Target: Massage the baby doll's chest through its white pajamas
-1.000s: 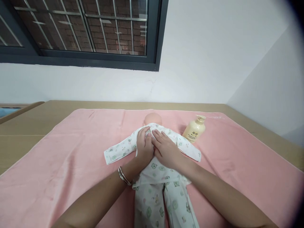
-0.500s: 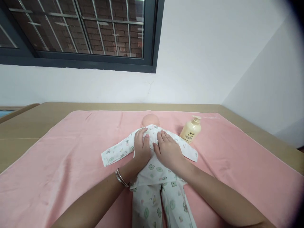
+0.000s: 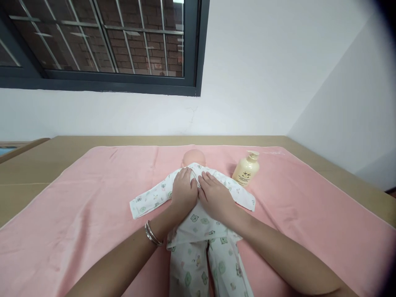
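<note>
A baby doll (image 3: 193, 157) lies face down on a pink towel (image 3: 93, 198), dressed in a white printed sleepsuit (image 3: 198, 231) with its sleeves spread out. My left hand (image 3: 183, 193) rests flat on the doll's upper back, fingers apart, a silver bangle on the wrist. Beside it, my right hand (image 3: 216, 198) also lies flat on the back, its fingers pointing toward the doll's neck. The two hands touch at the middle of the back. Neither hand grips anything.
A cream pump bottle (image 3: 246, 171) stands on the towel just right of the doll's shoulder. The towel covers a tan surface (image 3: 37, 165) set against a white wall. A dark-framed barred window (image 3: 102, 45) is at the upper left.
Both hands have shifted slightly on the doll's back, spreading apart a little and then closing together again near the collar. The view has drifted a bit to the right.
</note>
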`<action>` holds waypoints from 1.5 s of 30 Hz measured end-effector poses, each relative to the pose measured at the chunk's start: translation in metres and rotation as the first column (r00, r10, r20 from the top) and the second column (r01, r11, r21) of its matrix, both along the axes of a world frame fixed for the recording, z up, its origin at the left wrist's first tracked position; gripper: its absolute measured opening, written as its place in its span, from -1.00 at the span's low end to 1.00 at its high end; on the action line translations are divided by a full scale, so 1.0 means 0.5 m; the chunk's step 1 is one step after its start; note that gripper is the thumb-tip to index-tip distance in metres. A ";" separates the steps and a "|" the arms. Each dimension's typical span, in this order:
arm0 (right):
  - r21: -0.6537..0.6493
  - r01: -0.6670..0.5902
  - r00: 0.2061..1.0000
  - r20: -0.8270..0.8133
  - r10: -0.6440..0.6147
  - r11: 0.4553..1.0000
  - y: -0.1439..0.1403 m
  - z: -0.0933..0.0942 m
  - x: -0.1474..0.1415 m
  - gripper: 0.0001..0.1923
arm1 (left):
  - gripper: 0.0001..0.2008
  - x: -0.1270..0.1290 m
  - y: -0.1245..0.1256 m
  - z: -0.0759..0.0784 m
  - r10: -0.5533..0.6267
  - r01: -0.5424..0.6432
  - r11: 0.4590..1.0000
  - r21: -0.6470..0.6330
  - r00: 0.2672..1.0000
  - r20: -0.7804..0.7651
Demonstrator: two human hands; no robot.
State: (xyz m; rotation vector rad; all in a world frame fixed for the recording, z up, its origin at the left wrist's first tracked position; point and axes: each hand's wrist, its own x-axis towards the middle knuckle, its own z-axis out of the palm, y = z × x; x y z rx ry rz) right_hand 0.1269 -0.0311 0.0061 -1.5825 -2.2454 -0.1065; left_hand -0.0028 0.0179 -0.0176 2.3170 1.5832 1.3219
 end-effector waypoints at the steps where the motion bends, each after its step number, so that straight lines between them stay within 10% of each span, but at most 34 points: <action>1: -0.022 0.005 0.999 -0.048 -0.006 1.000 0.012 0.002 0.008 -0.49 | -0.66 0.000 -0.002 -0.002 -0.013 0.015 1.000 0.022 0.999 -0.052; 10: -0.145 0.040 0.991 -0.119 -0.057 0.989 0.067 0.002 0.044 -0.40 | -0.64 0.006 -0.074 0.000 -0.029 0.082 0.989 0.121 0.923 -0.383; 20: 0.023 0.013 0.997 0.072 -0.015 1.000 -0.036 0.006 -0.008 -0.48 | -0.68 -0.020 0.011 0.019 -0.028 0.030 1.000 0.003 0.961 -0.275; 33: -0.073 0.010 0.986 -0.165 -0.022 0.997 0.066 -0.010 0.038 -0.47 | -0.77 0.000 -0.052 0.020 0.028 0.044 0.990 0.137 0.875 -0.483; 45: -0.096 0.092 0.990 -0.098 -0.101 0.991 0.030 -0.016 0.007 -0.45 | -0.82 -0.014 -0.016 0.035 0.050 -0.012 0.994 0.108 0.932 -0.359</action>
